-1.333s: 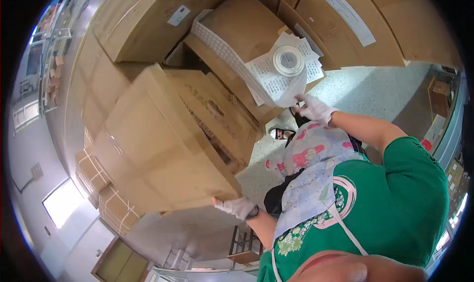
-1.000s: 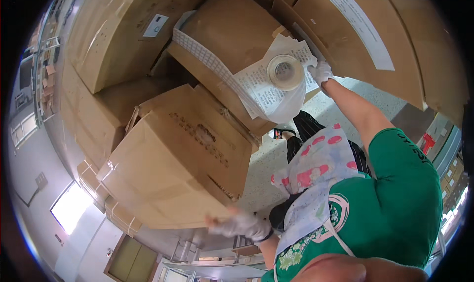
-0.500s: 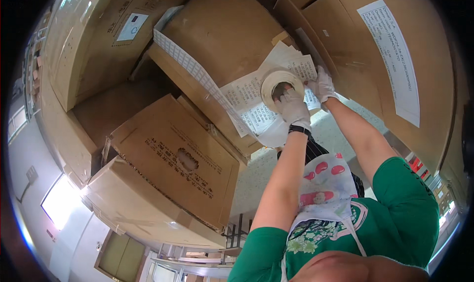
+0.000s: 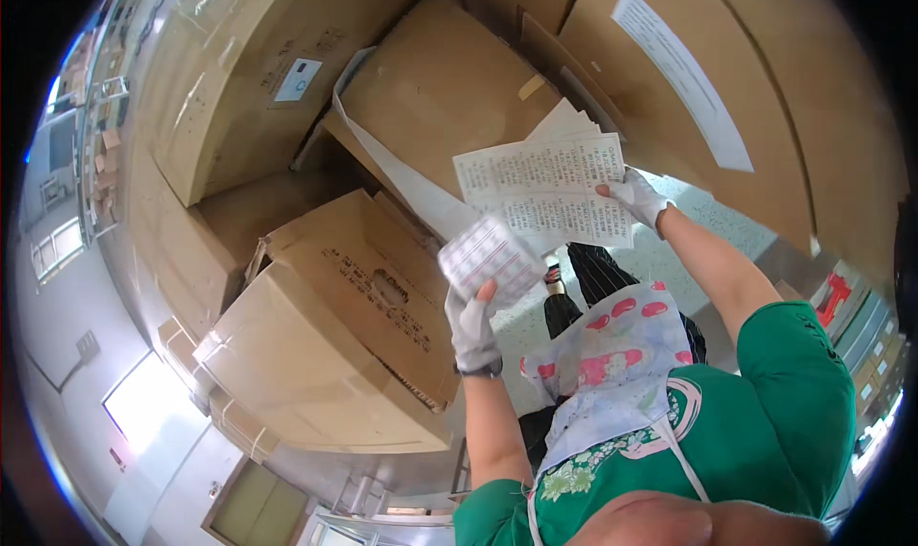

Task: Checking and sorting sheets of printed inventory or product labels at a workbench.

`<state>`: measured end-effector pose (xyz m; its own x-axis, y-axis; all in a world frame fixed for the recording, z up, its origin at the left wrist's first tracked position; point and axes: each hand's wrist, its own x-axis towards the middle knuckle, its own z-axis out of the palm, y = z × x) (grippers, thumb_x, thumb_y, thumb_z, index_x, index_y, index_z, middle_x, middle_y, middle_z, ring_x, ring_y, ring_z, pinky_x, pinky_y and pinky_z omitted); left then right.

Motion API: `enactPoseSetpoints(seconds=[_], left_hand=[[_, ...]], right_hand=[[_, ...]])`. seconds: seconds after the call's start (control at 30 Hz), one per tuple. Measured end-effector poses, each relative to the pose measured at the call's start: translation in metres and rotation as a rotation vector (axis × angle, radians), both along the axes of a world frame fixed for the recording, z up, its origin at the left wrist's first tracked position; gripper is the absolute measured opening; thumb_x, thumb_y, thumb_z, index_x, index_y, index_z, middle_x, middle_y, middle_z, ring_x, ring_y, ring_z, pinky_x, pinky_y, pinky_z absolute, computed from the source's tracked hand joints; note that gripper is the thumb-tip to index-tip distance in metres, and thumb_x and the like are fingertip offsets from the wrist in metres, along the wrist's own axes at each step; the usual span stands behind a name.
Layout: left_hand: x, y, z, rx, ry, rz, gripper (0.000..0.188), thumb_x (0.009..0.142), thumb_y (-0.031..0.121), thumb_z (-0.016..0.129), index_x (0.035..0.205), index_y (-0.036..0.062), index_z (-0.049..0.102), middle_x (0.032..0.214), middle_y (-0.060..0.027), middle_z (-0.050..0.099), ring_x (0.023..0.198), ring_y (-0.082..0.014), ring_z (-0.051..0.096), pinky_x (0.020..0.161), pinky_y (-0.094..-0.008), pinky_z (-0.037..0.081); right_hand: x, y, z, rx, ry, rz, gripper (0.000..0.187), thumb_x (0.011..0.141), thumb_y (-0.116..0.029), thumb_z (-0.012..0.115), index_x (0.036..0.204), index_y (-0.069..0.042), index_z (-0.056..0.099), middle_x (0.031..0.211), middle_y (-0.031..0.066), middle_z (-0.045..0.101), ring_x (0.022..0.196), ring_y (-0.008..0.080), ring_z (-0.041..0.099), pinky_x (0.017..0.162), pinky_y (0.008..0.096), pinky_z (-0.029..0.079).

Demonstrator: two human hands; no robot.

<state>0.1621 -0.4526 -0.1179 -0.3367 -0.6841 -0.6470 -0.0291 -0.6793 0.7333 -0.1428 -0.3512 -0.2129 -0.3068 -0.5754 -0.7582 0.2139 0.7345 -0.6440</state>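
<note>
In a white glove, my left hand (image 4: 471, 334) is closed on a roll of white labels (image 4: 492, 255), its printed outer face turned up and its thumb against the edge. From the roll a long pale strip (image 4: 402, 168) trails up and left along the edge of a brown carton (image 4: 449, 68). My right hand (image 4: 639, 200), gloved too with a bare thumb showing, pinches the right side of several printed label sheets (image 4: 545, 187). Those sheets are fanned out over the carton's near corner and overlap one another. My right fingers under the sheets are partly hidden.
An open-topped carton (image 4: 316, 345) with an oval hand hole stands at the left. A tall carton (image 4: 296, 30) rises behind it. Large cartons (image 4: 765, 97) bearing a white paper sheet (image 4: 679, 77) flank the right. Speckled floor (image 4: 684, 250) shows below my right hand.
My left hand has carried the label roll left and down, turning it so its printed face shows. The label sheets have lifted and spread in my right hand. The view has shifted slightly.
</note>
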Motion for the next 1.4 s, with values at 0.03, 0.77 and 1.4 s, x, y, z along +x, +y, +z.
enactPoseSetpoints(seconds=[0.03, 0.77, 1.4], left_hand=[[0.017, 0.012, 0.006, -0.058, -0.013, 0.071, 0.055, 0.076, 0.016, 0.070, 0.123, -0.0047, 0.050, 0.114, -0.0119, 0.061, 0.101, -0.0224, 0.060, 0.087, -0.0340, 0.048], [0.002, 0.083, 0.031, 0.010, 0.368, -0.653, 0.073, 0.085, 0.043, 0.059, 0.136, -0.0028, 0.036, 0.128, -0.0223, 0.050, 0.110, -0.0370, 0.055, 0.090, -0.0485, 0.048], [-0.296, 0.491, 0.101, 0.117, 0.379, -1.721, 0.074, 0.084, 0.044, 0.061, 0.135, -0.0023, 0.034, 0.125, -0.0224, 0.050, 0.105, -0.0352, 0.058, 0.091, -0.0462, 0.048]], right_hand=[[0.006, 0.013, 0.002, -0.080, -0.078, -0.131, 0.045, 0.080, -0.016, 0.063, 0.120, 0.003, 0.055, 0.109, 0.0129, 0.065, 0.095, 0.0199, 0.063, 0.087, 0.0319, 0.048], [0.157, 0.326, 0.206, -0.990, -0.273, -1.312, 0.052, 0.074, -0.006, 0.072, 0.122, 0.000, 0.054, 0.113, 0.0149, 0.063, 0.098, 0.0263, 0.064, 0.087, 0.0398, 0.053], [0.290, 0.768, 0.119, -1.084, 0.868, -2.579, 0.048, 0.084, -0.011, 0.064, 0.127, 0.001, 0.047, 0.115, 0.0157, 0.059, 0.101, 0.0289, 0.061, 0.087, 0.0421, 0.052]])
